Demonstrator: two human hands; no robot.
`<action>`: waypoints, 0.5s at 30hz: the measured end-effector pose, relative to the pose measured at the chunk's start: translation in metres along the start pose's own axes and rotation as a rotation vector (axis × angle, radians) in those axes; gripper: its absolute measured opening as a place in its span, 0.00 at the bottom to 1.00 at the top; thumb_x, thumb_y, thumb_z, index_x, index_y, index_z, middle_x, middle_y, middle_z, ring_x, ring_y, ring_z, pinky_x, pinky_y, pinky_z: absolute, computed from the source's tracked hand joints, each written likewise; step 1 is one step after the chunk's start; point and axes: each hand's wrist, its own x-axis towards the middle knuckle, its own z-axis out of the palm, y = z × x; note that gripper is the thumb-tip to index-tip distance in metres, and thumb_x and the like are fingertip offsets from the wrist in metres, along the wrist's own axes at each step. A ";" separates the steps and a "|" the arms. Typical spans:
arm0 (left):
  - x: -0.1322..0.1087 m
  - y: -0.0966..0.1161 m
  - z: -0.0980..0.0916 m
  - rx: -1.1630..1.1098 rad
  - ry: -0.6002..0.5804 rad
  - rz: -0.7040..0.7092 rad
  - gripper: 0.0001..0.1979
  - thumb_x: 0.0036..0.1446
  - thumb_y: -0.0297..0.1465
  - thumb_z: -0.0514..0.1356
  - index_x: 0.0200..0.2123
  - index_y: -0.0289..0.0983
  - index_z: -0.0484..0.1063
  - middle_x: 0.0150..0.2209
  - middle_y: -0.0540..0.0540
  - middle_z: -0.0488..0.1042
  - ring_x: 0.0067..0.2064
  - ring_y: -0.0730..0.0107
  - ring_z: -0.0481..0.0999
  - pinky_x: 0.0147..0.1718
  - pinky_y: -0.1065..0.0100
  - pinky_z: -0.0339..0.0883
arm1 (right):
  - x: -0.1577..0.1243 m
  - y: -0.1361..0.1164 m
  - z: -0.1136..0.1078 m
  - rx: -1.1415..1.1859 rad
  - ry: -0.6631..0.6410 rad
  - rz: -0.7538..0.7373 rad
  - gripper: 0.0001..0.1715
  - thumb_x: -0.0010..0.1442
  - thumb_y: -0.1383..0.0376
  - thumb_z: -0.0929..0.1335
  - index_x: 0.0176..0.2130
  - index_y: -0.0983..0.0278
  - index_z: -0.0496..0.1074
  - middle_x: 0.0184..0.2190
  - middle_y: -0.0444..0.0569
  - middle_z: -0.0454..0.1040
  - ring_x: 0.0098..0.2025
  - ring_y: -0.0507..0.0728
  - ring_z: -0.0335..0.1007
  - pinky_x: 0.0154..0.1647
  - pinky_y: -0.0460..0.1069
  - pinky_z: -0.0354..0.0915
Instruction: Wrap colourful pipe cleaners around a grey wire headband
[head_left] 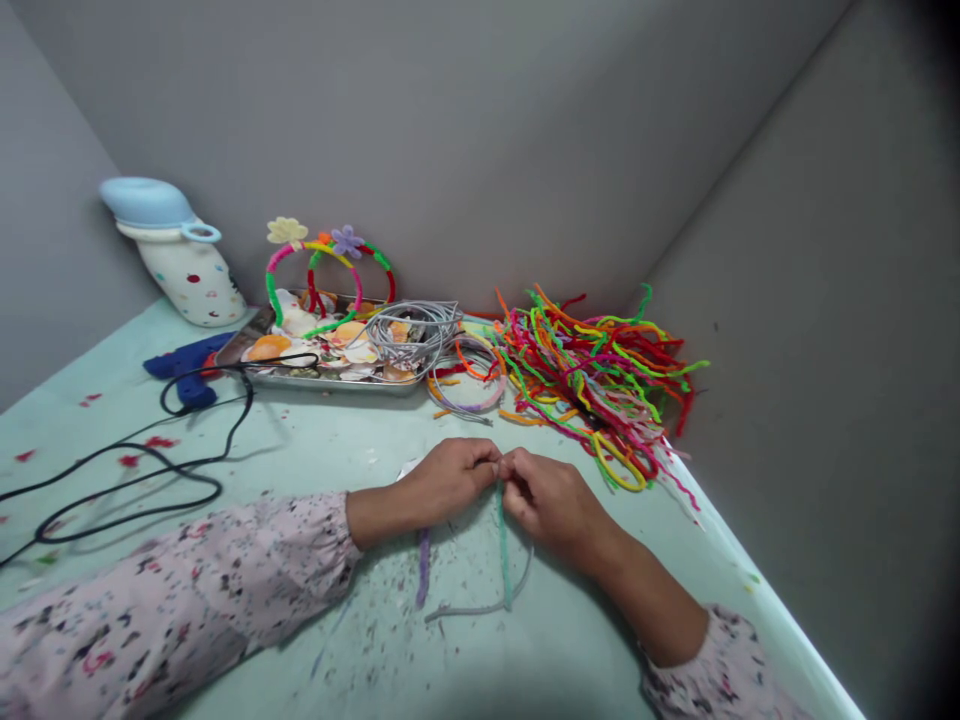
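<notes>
My left hand (pixel 455 477) and my right hand (pixel 551 497) meet above the middle of the table, fingertips pinched together. A teal pipe cleaner (pixel 503 560) hangs down from between them, its upper end hidden in the fingers. From my right hand's side a thin grey wire (pixel 480 608) curves down and to the left, crossing the teal piece's lower end. Both hands seem closed on these strands, though the exact grip is too small to tell. A purple pipe cleaner (pixel 423 568) lies below my left wrist.
Behind stands a metal tray (pixel 345 384) of shells, with flowered rings and coiled grey wire (pixel 416 330). Colourful pipe cleaners (pixel 592 370) are heaped at the right. A blue glue gun (pixel 191 368), its black cord (pixel 202 470) and a white bottle (pixel 187 270) are at the left.
</notes>
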 end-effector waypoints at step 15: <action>-0.002 0.003 0.000 -0.052 0.069 -0.005 0.08 0.56 0.31 0.53 0.32 0.35 0.70 0.30 0.49 0.72 0.33 0.71 0.68 0.31 0.73 0.60 | 0.002 0.001 0.001 -0.090 0.000 0.017 0.05 0.53 0.72 0.62 0.32 0.63 0.64 0.24 0.42 0.67 0.24 0.51 0.60 0.27 0.45 0.53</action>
